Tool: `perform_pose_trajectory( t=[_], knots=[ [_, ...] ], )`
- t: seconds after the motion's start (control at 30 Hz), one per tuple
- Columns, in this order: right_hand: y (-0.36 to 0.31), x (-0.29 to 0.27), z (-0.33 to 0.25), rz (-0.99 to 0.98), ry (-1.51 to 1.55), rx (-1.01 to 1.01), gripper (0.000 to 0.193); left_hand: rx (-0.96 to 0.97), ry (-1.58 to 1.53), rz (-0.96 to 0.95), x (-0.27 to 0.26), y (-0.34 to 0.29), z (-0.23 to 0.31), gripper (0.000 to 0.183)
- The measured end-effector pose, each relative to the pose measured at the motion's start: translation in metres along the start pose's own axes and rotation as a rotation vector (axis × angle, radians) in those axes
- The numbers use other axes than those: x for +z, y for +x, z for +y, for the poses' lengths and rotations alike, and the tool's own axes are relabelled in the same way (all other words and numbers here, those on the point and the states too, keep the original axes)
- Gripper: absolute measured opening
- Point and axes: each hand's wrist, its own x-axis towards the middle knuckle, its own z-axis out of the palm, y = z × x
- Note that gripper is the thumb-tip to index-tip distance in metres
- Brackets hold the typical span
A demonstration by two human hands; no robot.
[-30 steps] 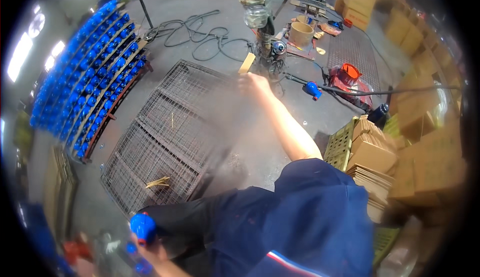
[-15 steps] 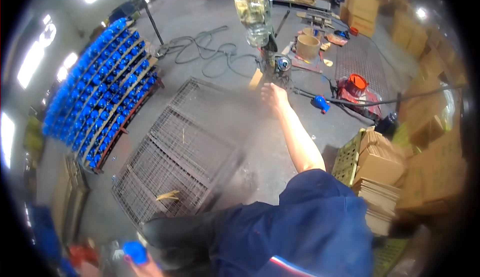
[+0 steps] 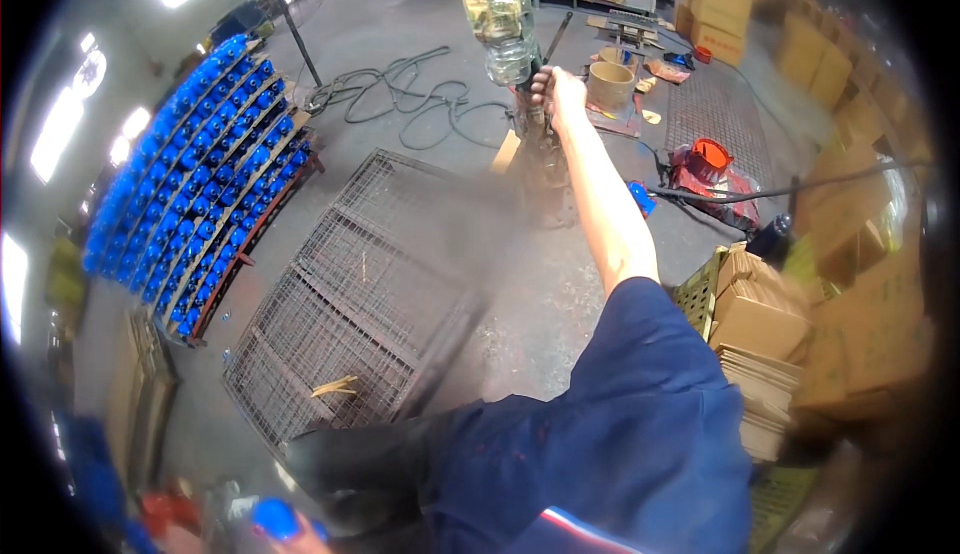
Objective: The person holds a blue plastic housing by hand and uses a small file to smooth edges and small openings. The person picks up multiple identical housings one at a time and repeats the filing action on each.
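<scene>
A tall tiered rack of glossy blue rounded parts (image 3: 195, 189) fills my view's left, with a flat grey wire-mesh grate (image 3: 345, 289) to its right. Past that I have a dark upright stand (image 3: 541, 149) topped by a clear plastic bottle (image 3: 507, 42). The right hand (image 3: 560, 92) is curled just beneath the bottle; I can't tell what it grips. At the lower edge, the left hand (image 3: 303, 542) closes around a smooth blue rounded piece (image 3: 273, 517): light, rigid and slick, I'd judge, best held round its body.
</scene>
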Motion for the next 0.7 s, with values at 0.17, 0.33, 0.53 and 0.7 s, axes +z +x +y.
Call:
perform_pose_trajectory(
  t=[0.17, 0.33, 0.53, 0.7],
  knots=[
    [0.076, -0.012, -0.018, 0.354, -0.263, -0.154, 0.019, -0.153, -0.234, -0.299, -0.023, 0.015, -0.009, 0.047],
    [0.094, -0.024, -0.007, 0.455, -0.448, -0.163, 0.019, -0.064, 0.014, 0.104, 0.029, -0.007, -0.011, 0.059],
    [-0.023, 0.023, 0.062, 0.001, -0.724, -0.625, 0.021, -0.063, 0.101, 0.049, 0.050, -0.019, -0.007, 0.070],
    [0.065, 0.008, 0.170, -0.103, -0.613, -0.007, 0.052, -0.035, 0.237, 0.223, -0.042, 0.029, -0.027, 0.067]
  ],
)
